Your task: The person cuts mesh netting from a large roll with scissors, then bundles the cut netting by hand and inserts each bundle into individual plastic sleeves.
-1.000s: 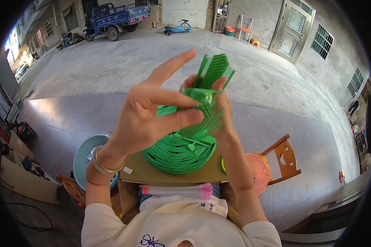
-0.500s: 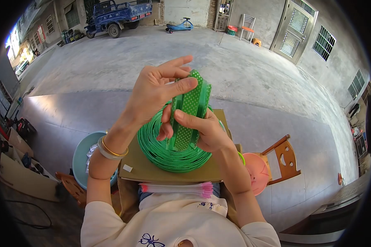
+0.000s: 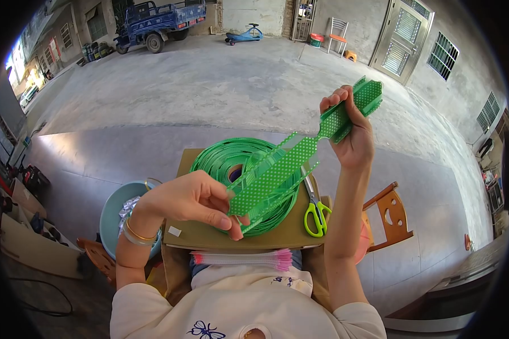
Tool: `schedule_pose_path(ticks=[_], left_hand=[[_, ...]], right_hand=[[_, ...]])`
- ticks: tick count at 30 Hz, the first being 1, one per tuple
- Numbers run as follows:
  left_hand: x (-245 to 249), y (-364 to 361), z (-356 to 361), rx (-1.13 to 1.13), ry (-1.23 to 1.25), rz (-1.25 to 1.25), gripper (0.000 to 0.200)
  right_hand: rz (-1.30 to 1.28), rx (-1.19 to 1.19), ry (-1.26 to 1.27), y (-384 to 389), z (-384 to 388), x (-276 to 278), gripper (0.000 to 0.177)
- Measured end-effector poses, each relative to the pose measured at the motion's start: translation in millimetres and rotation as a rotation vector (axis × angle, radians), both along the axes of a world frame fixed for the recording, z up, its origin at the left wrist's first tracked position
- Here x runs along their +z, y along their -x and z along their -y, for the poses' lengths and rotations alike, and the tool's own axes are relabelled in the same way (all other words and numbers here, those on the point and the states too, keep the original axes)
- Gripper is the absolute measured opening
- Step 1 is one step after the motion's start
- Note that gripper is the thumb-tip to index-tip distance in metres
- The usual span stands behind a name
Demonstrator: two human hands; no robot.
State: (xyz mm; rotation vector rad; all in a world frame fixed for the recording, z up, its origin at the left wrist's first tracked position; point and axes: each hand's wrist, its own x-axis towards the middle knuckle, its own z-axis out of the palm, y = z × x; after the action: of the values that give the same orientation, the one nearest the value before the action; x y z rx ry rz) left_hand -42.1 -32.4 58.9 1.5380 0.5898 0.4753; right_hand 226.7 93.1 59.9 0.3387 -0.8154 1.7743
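A green ribbon (image 3: 277, 175) with white dots and clear green edging stretches slantwise between my hands. My right hand (image 3: 353, 130), raised on the right, is closed around its upper, folded part, and the folded end sticks out above the fingers. Lower on the left, my left hand (image 3: 201, 200) pinches the ribbon's near end between thumb and fingers. Beneath the stretched ribbon a large coil of green ribbon (image 3: 209, 161) lies on a brown cardboard box (image 3: 181, 226). Scissors with lime-green handles (image 3: 315, 217) rest on the box to the right of the coil.
On my lap lies a bundle of clear strips with pink ends (image 3: 243, 260). A blue basin (image 3: 110, 212) holding white pieces stands at left. At right are a pink basin (image 3: 363, 240) and a wooden chair (image 3: 401, 220). A blue cargo tricycle (image 3: 161, 22) stands far back.
My right hand has moved up and right with the folded ribbon, while my left hand has come down and left. The ribbon is now drawn out between them, and the scissors have come into view.
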Motion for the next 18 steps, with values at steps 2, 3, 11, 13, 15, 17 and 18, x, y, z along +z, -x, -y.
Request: schedule_pose_path(ticks=[2, 3, 11, 13, 15, 17, 18], left_hand=[[9.4, 1.2, 12.3, 0.041, -0.042, 0.037, 0.018], [14.1, 0.7, 19.4, 0.079, -0.038, 0.070, 0.016], [31.4, -18.3, 29.3, 0.544, -0.718, 0.210, 0.015], [35.7, -24.2, 15.3, 0.608, -0.750, 0.255, 0.016], [35.9, -35.6, -2.1, 0.679, -0.624, 0.276, 0.016], [31.1, -42.2, -22.8, 0.741, -0.567, 0.303, 0.018], [26.2, -43.8, -34.7, 0.769, -0.574, 0.319, 0.019]], right_hand=[[0.014, -0.028, 0.040, -0.2, -7.5, -9.8, 0.012], [0.021, -0.030, 0.052, 1.1, -11.8, -15.3, 0.012], [0.598, -0.198, 0.051, 49.9, 11.8, -35.4, 0.028], [0.642, -0.106, 0.133, 66.9, 31.2, -34.4, 0.042], [0.598, -0.026, 0.198, 84.3, 49.9, -30.1, 0.056], [0.468, 0.039, 0.248, 96.6, 62.9, -26.5, 0.070], [0.453, 0.096, 0.147, 96.2, 61.3, -30.3, 0.073]])
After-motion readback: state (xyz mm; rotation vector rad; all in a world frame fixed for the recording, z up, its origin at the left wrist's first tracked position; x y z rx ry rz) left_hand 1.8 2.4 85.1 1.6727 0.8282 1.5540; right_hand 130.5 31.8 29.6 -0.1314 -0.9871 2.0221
